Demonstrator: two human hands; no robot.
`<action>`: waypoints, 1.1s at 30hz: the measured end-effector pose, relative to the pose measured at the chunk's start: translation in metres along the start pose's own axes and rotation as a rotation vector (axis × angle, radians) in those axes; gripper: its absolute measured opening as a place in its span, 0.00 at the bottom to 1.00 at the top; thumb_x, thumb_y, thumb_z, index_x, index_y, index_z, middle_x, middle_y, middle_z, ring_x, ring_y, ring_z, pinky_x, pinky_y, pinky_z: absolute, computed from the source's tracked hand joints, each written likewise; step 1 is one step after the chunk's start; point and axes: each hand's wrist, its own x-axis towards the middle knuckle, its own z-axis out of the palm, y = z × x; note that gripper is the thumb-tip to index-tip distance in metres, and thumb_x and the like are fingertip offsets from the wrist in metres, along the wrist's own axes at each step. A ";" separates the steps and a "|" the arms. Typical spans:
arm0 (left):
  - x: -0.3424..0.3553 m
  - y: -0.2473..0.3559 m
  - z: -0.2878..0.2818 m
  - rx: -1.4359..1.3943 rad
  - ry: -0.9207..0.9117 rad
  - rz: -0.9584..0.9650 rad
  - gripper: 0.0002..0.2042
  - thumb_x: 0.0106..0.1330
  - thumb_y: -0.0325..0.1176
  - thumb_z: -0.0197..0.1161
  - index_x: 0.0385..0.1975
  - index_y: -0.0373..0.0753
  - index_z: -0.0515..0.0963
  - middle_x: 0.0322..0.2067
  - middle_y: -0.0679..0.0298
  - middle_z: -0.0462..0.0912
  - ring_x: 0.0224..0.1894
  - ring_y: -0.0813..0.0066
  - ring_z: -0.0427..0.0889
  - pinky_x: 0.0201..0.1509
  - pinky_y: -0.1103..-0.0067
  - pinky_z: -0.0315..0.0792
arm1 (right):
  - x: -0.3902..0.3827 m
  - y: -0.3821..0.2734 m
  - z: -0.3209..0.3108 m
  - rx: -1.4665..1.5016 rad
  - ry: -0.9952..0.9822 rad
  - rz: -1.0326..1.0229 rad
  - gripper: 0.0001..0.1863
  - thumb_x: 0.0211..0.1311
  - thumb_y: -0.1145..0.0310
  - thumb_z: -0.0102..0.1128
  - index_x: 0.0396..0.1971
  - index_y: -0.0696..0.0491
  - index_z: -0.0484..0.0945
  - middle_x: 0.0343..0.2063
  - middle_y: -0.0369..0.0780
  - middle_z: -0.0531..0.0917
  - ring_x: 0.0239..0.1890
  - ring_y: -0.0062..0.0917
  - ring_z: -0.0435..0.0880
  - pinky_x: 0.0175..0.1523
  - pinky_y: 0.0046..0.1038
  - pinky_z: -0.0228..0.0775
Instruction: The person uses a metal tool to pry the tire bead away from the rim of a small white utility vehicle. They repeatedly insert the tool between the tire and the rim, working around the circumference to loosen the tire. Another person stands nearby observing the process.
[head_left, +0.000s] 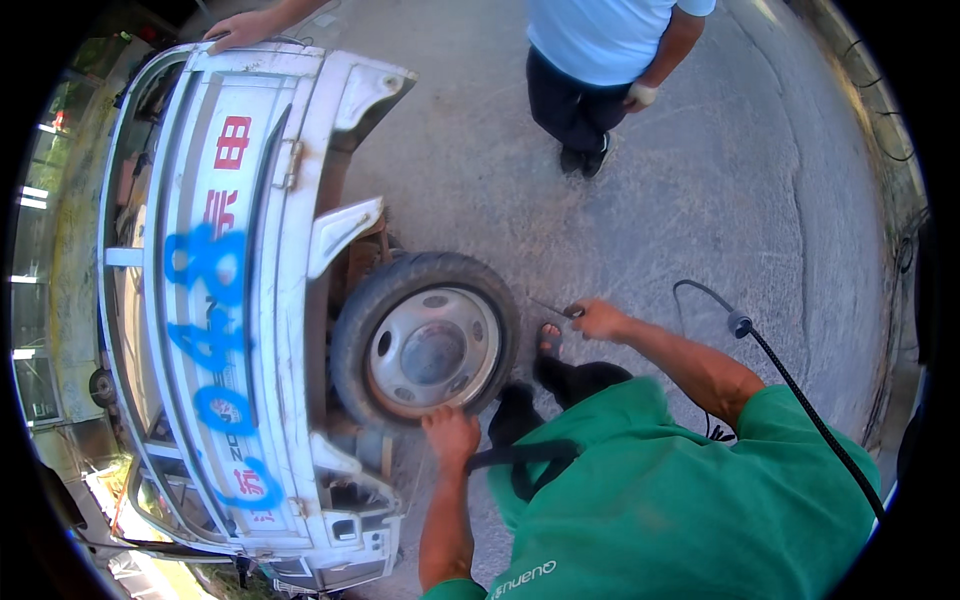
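Nearest the viewer, a green shirt fills the near right. The person's right hand is closed around the dark handle of a thin tool, its shaft pointing left toward the tyre. The left hand lies against the near edge of the wheel; whether its fingers clench there cannot be told. The wheel is left of the tool, beside a white vehicle. Tyre and metal rim are together, which suggests no separation of the two so far. The tool shows no clear contact with the wheel, so work with it appears paused or not begun; whether the wheel is fastened, and how much remains, cannot be judged. Farther off, a bystander stands on the pavement; another hand touches the vehicle's far left end.
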 end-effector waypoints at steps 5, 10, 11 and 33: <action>0.020 0.008 -0.020 -0.023 -0.163 -0.104 0.21 0.58 0.52 0.69 0.38 0.38 0.85 0.41 0.50 0.84 0.49 0.48 0.82 0.55 0.53 0.70 | 0.011 0.005 0.010 0.105 -0.013 0.001 0.33 0.59 0.58 0.71 0.59 0.66 0.77 0.41 0.50 0.88 0.40 0.32 0.86 0.46 0.32 0.77; 0.050 -0.026 0.001 0.028 -0.340 -0.152 0.26 0.58 0.58 0.68 0.41 0.39 0.88 0.43 0.50 0.86 0.50 0.48 0.85 0.55 0.57 0.76 | 0.052 0.015 0.039 0.087 0.050 -0.032 0.28 0.57 0.61 0.70 0.55 0.63 0.81 0.41 0.50 0.88 0.42 0.34 0.87 0.49 0.32 0.77; 0.054 -0.018 -0.008 0.033 -0.397 -0.176 0.26 0.59 0.59 0.68 0.42 0.39 0.88 0.44 0.50 0.87 0.52 0.48 0.85 0.56 0.58 0.76 | 0.052 0.021 0.034 0.094 0.067 -0.036 0.27 0.57 0.62 0.69 0.54 0.63 0.81 0.41 0.50 0.88 0.42 0.34 0.87 0.49 0.32 0.77; 0.067 -0.005 0.004 0.192 -0.707 -0.163 0.17 0.58 0.47 0.68 0.42 0.46 0.87 0.47 0.57 0.88 0.51 0.58 0.87 0.54 0.62 0.80 | 0.048 0.089 -0.022 0.071 0.122 -0.004 0.23 0.60 0.56 0.67 0.45 0.60 0.86 0.39 0.49 0.88 0.40 0.34 0.89 0.42 0.35 0.79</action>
